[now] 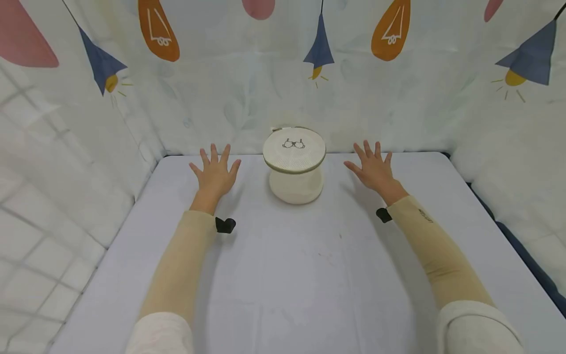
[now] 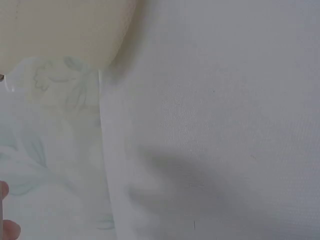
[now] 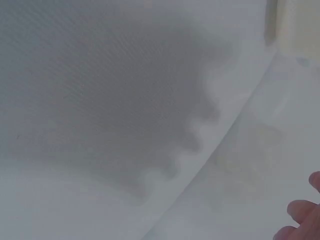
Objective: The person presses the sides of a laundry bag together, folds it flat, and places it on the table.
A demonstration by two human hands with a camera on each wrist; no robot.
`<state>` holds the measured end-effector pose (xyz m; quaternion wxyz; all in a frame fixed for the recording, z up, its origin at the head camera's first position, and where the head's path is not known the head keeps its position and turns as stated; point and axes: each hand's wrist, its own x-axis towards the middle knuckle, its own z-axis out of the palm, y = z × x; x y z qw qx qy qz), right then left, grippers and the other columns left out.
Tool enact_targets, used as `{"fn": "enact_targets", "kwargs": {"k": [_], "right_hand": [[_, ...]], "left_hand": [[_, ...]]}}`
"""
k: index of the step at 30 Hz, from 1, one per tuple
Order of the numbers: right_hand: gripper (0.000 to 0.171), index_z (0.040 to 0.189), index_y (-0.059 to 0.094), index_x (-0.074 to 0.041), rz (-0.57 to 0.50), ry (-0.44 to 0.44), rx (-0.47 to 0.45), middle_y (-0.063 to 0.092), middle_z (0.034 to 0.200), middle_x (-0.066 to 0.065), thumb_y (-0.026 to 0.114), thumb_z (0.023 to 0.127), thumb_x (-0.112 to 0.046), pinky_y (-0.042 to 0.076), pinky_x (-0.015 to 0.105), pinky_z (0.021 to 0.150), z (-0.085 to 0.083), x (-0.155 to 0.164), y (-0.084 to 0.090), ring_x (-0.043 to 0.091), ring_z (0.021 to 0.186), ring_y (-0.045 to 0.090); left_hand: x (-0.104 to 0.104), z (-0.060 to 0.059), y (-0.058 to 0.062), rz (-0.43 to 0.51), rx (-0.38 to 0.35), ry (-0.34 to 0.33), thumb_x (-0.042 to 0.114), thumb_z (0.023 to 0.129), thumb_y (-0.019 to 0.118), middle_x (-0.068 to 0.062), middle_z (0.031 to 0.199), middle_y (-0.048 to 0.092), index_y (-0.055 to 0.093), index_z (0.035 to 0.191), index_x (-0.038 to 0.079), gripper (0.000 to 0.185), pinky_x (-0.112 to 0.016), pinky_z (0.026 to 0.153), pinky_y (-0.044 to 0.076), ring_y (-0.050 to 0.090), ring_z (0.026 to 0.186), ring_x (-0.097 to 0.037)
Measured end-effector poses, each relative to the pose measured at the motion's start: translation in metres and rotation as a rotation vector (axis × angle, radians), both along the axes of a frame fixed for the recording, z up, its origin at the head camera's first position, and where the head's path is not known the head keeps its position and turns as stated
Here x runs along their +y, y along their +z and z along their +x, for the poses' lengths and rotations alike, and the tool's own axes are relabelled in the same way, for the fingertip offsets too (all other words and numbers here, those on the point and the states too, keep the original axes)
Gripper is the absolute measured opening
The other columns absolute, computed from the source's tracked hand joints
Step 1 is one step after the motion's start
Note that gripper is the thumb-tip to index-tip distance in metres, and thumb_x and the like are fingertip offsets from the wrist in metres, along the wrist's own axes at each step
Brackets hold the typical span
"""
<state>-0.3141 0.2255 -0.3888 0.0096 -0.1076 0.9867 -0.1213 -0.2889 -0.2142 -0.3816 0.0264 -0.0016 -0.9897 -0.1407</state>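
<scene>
At the table's far edge, a mesh bag between two flat, empty hands.

Across the table [image 1: 283, 275], pale and wide, both arms reach toward the far edge, where the bag [image 1: 294, 164] stands upright at the middle, close to the printed curtain [image 1: 247, 98] behind it. The left hand [image 1: 215, 172] and right hand [image 1: 373, 168] lie palm down with fingers spread, holding nothing, each well apart from the bag. The bag looks soft and waisted, its wide lid overhanging a narrower middle, so a one-sided push or squeeze would likely buckle or tip it, perhaps back against the curtain.
</scene>
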Motion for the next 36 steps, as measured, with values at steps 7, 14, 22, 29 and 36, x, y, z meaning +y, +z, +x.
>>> {"fn": "enact_targets", "kwargs": {"k": [7,14,22,29,36], "right_hand": [[0.083,0.166,0.011,-0.009,-0.033,0.017,-0.005,0.000,0.169,0.023,0.033,0.106,-0.063,-0.008,0.075,0.112,0.006,-0.004,0.008,0.047,0.151,-0.015],[0.080,0.165,0.014,-0.009,-0.079,0.036,0.015,0.004,0.169,0.023,0.037,0.108,-0.058,-0.004,0.074,0.114,0.007,-0.013,0.016,0.049,0.152,-0.010],[0.079,0.165,0.016,-0.007,-0.151,0.056,0.003,0.005,0.169,0.023,0.034,0.108,-0.058,0.001,0.071,0.117,0.008,-0.022,0.027,0.049,0.152,-0.005],[0.074,0.165,0.018,-0.007,-0.236,0.075,-0.032,0.008,0.170,0.020,0.037,0.110,-0.053,0.006,0.066,0.120,0.011,-0.028,0.037,0.045,0.154,0.000],[0.069,0.164,0.024,-0.010,-0.296,0.076,-0.029,0.020,0.168,0.017,0.040,0.110,-0.049,0.019,0.060,0.120,0.013,-0.033,0.043,0.042,0.152,0.021]], "left_hand": [[0.001,0.004,0.003,0.033,0.021,-0.015,0.057,0.109,0.026,-0.025,0.168,-0.005,0.010,0.167,0.017,0.072,-0.077,0.111,-0.006,-0.013,0.151,-0.049],[0.007,0.004,0.006,0.091,0.054,-0.027,0.054,0.110,0.028,-0.023,0.169,0.001,0.013,0.167,0.017,0.070,-0.074,0.115,-0.002,-0.006,0.153,-0.049],[0.014,0.005,0.014,0.185,0.122,-0.049,0.050,0.110,0.032,-0.024,0.167,0.017,0.018,0.166,0.014,0.068,-0.073,0.116,0.012,0.014,0.151,-0.049],[0.018,0.005,0.020,0.291,0.162,-0.063,0.045,0.111,0.037,-0.025,0.154,0.044,0.025,0.164,0.015,0.063,-0.064,0.101,0.045,0.053,0.128,-0.051],[0.028,0.008,0.026,0.464,0.213,-0.075,0.034,0.110,0.047,-0.019,0.150,0.051,0.036,0.160,0.012,0.056,-0.058,0.103,0.047,0.055,0.129,-0.046]]}}
